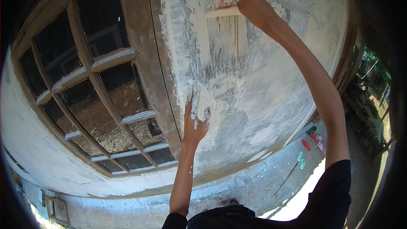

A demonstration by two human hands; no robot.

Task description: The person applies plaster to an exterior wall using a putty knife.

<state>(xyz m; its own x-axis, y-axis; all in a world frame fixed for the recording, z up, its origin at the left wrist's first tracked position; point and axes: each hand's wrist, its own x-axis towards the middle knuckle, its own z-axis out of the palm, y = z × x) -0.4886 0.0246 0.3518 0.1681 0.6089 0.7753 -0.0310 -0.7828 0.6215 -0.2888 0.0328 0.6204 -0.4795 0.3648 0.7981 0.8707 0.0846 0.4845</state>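
My right hand point(254, 8) is raised high against the patchy white-grey wall point(263, 80). Its fingers are closed round a flat scraper point(223, 13) with a pale straight lower edge, which lies against the wall. Lumpy putty point(224, 2) clings to the scraper's upper side, and dark vertical streaks run below it. Lower down, beside the window frame, my left hand point(197, 116) has its fingers apart and pointing up. Whitish putty coats those fingers, and no tool shows in them. Whether they touch the wall, I cannot tell.
A brown wooden window point(91, 70) with several glass panes fills the left, its frame point(146, 47) close to my left hand. Down on the concrete floor point(241, 184) lie green sandals point(300, 160), red and pink sandals point(306, 145), and a thin stick point(285, 179). A small wooden frame point(58, 210) stands lower left.
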